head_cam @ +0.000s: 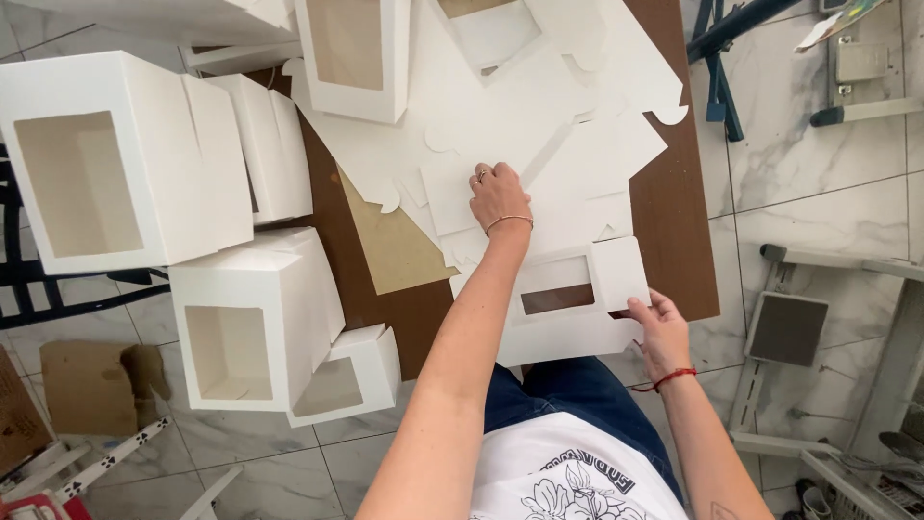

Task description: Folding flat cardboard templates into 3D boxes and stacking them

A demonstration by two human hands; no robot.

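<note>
Left hand: the left hand (499, 197) lay knuckles up, fingers pressed down on a flat white cardboard sheet (539, 144); nothing was clamped in it, and a thin bracelet ran round the wrist.
Right hand: the right hand (657, 332) gripped the right edge of a flat window box (568, 308), thumb on top and fingers closed round the edge; a red cord circled the wrist.
Window box: unfolded and white, with a rectangular cut-out, it lay between the two hands, just below the left wrist, at the near edge of the brown table (674, 221).
Loose sheets: more white die-cut blanks overlapped beneath and beyond the left hand.
Brown card: a tan cardboard piece (395, 246) lay just left of the left forearm.
Assembled boxes: four or more standing white boxes (125, 159) with windows were grouped well left of both hands.
Floor: marble-look tiles (828, 164) lay to the right of the right hand.
</note>
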